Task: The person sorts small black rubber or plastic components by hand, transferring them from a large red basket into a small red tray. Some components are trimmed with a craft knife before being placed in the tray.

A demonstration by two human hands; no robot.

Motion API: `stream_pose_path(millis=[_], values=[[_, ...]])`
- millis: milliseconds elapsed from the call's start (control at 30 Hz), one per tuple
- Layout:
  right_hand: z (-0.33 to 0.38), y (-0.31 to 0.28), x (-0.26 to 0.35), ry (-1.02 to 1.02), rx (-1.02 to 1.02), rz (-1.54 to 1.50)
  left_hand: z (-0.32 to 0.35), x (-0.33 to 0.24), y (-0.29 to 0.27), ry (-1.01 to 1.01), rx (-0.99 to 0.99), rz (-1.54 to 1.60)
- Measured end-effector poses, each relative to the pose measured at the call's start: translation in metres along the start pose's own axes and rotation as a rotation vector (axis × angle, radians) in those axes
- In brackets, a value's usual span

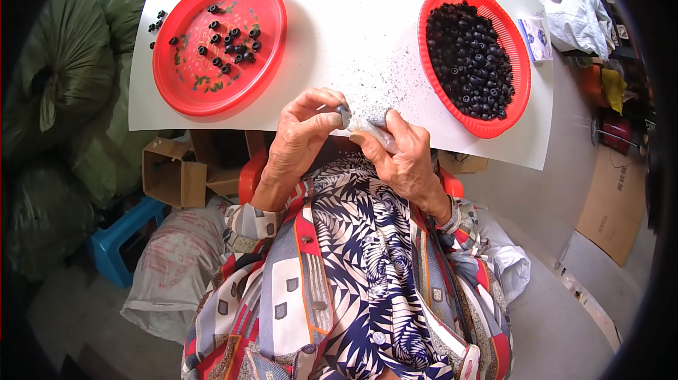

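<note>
The red tray (272, 41) and perforated basket (524, 76) look like glossy plastic. The white board (353, 20) is matt, smooth, speckled with dark grit; the small black parts (470, 55) look like dull rubber or plastic.

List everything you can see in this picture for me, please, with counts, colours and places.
Board: one, white, across the top.
Plate: one, red, board's left; a few small black parts on it.
Basket: one, red, board's right; heaped with black parts.
Sacks: several, green, far left.
Cardboard box: one, brown, below the board.
Stool: one, blue, lower left.
Left hand: pinching a small grey piece.
Right hand: holding a pale tool.
</note>
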State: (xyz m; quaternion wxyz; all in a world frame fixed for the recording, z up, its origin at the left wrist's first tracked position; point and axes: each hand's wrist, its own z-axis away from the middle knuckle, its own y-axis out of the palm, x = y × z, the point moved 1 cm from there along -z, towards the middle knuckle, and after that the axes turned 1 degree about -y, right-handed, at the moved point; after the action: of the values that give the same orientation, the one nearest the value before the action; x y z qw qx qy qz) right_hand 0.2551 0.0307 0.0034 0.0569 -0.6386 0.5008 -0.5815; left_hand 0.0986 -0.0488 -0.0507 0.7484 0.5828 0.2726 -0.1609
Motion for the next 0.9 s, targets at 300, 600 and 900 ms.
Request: stream_pose_path(millis=[300, 600, 900], values=[[-0.002, 0.003, 0.000, 0.000, 0.001, 0.003, 0.001, 0.000, -0.001, 0.043, -0.038, -0.035], [-0.012, -0.005, 0.000, 0.372, -0.040, -0.319, 0.007, -0.010, 0.001, 0.160, 0.021, -0.017], [0.001, -0.004, -0.006, 0.398, 0.006, -0.292, 0.003, -0.004, -0.003, 0.092, -0.014, 0.018]])
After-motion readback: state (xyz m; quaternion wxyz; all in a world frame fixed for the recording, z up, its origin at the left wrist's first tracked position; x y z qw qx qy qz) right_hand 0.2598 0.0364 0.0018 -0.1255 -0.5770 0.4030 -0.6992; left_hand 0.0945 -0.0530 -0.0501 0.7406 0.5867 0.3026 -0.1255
